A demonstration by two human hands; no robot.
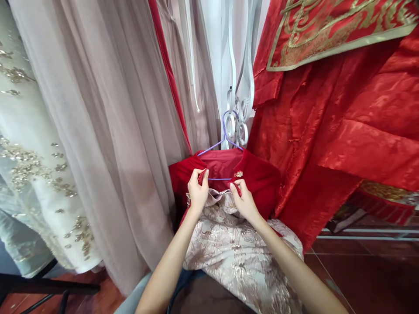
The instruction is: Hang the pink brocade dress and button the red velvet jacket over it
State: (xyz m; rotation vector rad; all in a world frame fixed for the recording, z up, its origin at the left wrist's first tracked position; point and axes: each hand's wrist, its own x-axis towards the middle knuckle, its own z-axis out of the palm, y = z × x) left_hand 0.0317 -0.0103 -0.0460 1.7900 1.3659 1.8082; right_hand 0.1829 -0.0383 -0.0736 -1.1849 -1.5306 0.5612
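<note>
A dark red velvet jacket hangs on a purple hanger, its front parted at the neck. My left hand pinches the jacket's left front edge near the collar between thumb and fingers. On the other side, my right hand grips the opposite front edge, just below a pearl-like flower button. Between the hands, the hanger's lower bar shows across the opening. Under the jacket lies a pale pink and silver brocade dress, spread downward beneath my forearms.
Long dusty pink curtains hang at the left, beside a white gown with gold sequins. A white scrolled metal stand rises behind the hanger. Red satin garments with gold embroidery fill the right, above a dark tiled floor.
</note>
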